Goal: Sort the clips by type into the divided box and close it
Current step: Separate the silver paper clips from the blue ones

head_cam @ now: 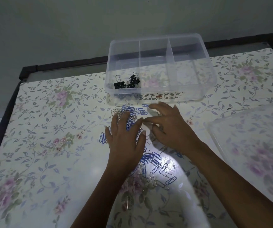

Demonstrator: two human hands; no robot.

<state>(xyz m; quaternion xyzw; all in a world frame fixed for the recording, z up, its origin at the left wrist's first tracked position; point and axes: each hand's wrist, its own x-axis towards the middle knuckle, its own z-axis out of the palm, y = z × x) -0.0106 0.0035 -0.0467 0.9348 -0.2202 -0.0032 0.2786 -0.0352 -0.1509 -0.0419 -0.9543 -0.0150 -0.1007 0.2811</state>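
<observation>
Blue and silver paper clips (pixel 155 160) lie heaped mid-table (pixel 42 129), partly under both hands. The left hand (pixel 126 140) rests on the heap, fingers spread. The right hand (pixel 170 125), at its 3 o'clock, has its fingers spread too, though blurred. At 12 o'clock the box (pixel 190 91) stands open, with binder clips (pixel 127 82) in its left compartment. The lid (pixel 256 145) lies at 3 o'clock. The step in hand is likely separating the paper clips by kind. Next, gather one kind and drop it into an empty compartment.
</observation>
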